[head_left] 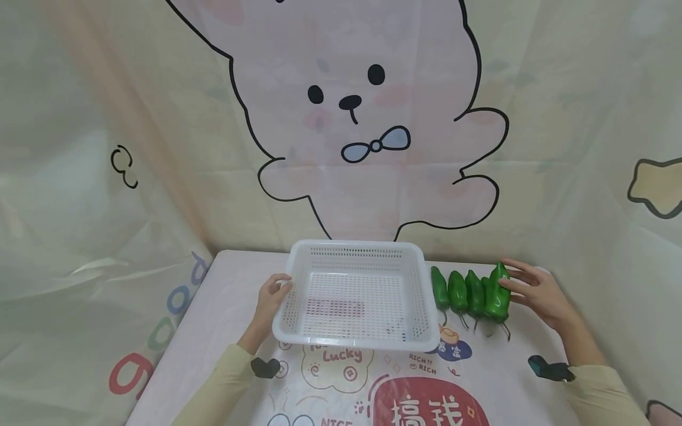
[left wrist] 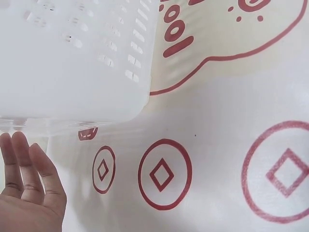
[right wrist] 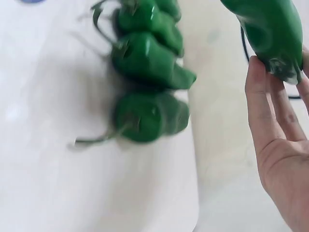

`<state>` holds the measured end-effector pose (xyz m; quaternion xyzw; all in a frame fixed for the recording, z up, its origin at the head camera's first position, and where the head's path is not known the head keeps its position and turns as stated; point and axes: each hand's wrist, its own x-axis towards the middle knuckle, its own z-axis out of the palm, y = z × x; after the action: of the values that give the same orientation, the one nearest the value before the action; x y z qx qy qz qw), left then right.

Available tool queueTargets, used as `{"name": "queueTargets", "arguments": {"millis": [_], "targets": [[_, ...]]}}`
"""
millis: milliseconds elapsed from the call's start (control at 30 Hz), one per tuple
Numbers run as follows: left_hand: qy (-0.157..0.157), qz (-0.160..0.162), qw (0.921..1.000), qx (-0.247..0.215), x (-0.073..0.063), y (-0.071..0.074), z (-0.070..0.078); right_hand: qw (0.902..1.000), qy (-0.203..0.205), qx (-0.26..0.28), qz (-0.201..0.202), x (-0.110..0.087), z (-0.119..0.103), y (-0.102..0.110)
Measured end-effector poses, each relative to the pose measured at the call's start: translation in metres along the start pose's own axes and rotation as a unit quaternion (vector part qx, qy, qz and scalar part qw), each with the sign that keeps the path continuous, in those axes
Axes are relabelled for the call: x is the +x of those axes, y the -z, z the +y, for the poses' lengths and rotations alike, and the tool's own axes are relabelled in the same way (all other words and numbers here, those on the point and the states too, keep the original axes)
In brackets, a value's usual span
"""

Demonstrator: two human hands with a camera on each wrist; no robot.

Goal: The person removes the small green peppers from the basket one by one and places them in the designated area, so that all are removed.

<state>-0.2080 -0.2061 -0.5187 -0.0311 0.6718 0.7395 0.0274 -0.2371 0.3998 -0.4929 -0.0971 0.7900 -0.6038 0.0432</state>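
A white perforated plastic basket (head_left: 354, 342) sits mid-table. My left hand (head_left: 273, 299) is at its left rim; in the left wrist view its fingers (left wrist: 33, 169) are fairly straight, tips right at the basket's edge (left wrist: 72, 104), thumb out of sight. A large glossy green pepper (head_left: 498, 293) is held by my right hand (head_left: 538, 293), thumb and fingers about its far tip, its stem pointing toward me. In the right wrist view this pepper (right wrist: 273, 36) appears up beside the others, with fingertips (right wrist: 258, 67) against its end.
Several green peppers (head_left: 458, 291) lie in a row right of the basket, stems toward me. The white tablecloth (head_left: 511, 378) carries printed cartoons and lettering. A curtain with a cartoon bear (head_left: 362, 189) hangs behind the table's far edge, with pale curtains at both sides.
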Motion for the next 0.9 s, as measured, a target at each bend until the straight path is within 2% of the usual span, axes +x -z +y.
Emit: {"name": "queueTargets", "arguments": {"millis": [133,267,500,900], "targets": [[0.001,0.0,1.0,-0.003,-0.001,0.0,0.0,0.9998,0.007,-0.016,-0.009,-0.003,0.009,0.012],[-0.004,0.0,1.0,0.005,-0.001,0.0,-0.001,0.9987,-0.001,-0.051,-0.002,-0.006,0.016,0.02],[-0.022,0.034,0.9987,0.031,0.015,0.005,-0.034,0.9968,-0.024,-0.076,0.006,-0.01,0.023,0.035],[-0.031,0.021,0.9988,0.031,0.016,0.006,-0.034,0.994,-0.067,-0.081,-0.029,-0.005,0.042,0.059]]}}
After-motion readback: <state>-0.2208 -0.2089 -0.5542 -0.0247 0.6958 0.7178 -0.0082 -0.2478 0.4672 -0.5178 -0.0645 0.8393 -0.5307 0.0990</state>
